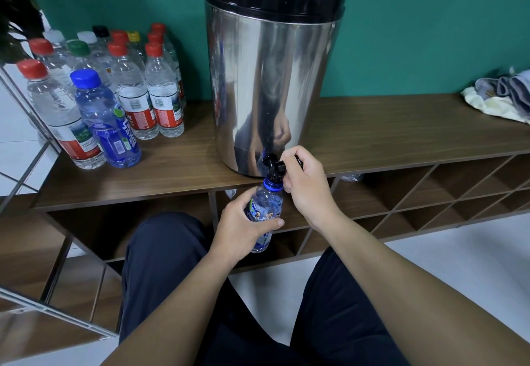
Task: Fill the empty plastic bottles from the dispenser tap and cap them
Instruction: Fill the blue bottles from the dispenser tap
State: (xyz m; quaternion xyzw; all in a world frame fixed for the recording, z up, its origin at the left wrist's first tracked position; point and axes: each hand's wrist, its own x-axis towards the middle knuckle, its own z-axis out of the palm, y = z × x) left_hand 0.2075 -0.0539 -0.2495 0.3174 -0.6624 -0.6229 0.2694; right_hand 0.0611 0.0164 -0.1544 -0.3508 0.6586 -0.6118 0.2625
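Gripping blue-tinted plastic bottle (265, 208), label unreadable, with left hand (243, 228); right hand (308, 177) curled round black tap (274, 166) on steel dispenser (272, 79).

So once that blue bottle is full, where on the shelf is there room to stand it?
Bare wood lies between the capped bottles and the steel dispenser, and a longer stretch between the dispenser and the cloths. The left end is crowded.
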